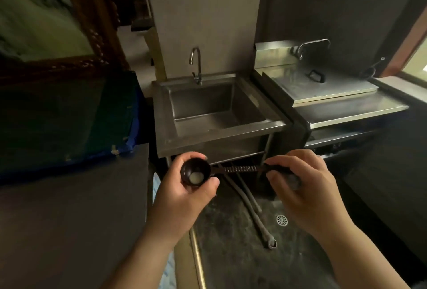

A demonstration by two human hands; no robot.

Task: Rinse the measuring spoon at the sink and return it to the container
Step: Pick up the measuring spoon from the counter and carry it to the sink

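A dark measuring spoon (pixel 240 169) with a ribbed handle lies level between both hands, in front of and below the sink. Its round bowl holds a small white residue. My left hand (pixel 184 187) cups the bowl end. My right hand (pixel 305 187) pinches the far end of the handle. The steel sink (pixel 166 113) stands straight ahead with a curved tap (pixel 196 62) at its back edge; no water is visible in the basin. No container for the spoon is in view.
A steel counter with a flat lid (pixel 328 87) and a second tap (pixel 312 45) stands right of the sink. Drain hoses (pixel 254 214) and a floor drain (pixel 282 220) lie below. A dark cabinet top (pixel 69 208) and a blue-edged bin (pixel 129 108) sit at left.
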